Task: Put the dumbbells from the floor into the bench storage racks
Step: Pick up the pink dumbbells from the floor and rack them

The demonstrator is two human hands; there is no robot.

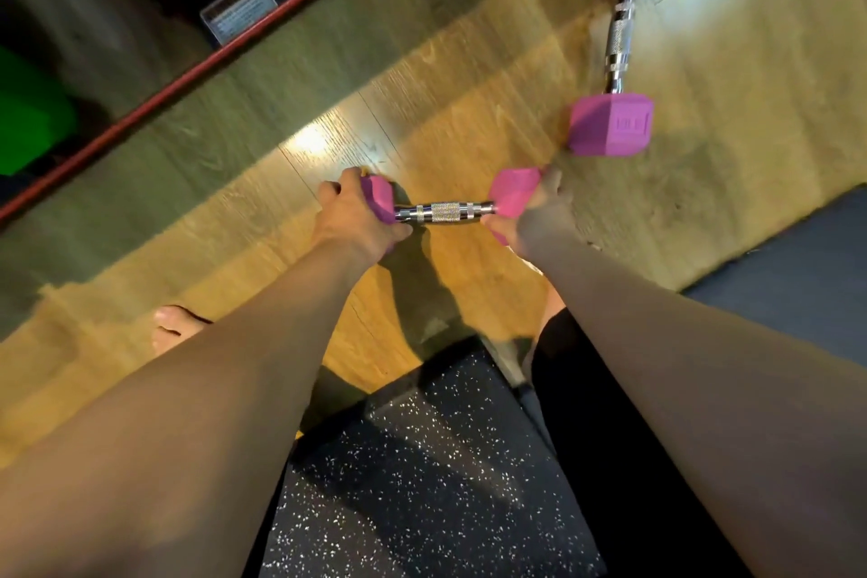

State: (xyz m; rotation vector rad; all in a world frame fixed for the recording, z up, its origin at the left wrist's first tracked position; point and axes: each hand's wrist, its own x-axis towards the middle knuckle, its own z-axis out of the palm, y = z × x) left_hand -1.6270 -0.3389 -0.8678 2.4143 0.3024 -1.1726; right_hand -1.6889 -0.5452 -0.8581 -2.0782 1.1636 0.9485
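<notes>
Wood floor (469,108) | both hands grip pink dumbbell (443,212) (lettering unreadable)

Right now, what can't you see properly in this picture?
1. Near dumbbell: the left hand and right hand cover most of its pink ends.
2. Far dumbbell: its top end is cut off by the frame's upper edge.
3. Its weight marking: too blurred to read.
4. White label: print too small.
5. Bench storage racks: out of view.

The left hand (356,214) and right hand (535,214) gripped the pink ends of the near dumbbell (443,211) over the wooden floor (469,61); a second dumbbell (619,33) lay at two o'clock.
</notes>
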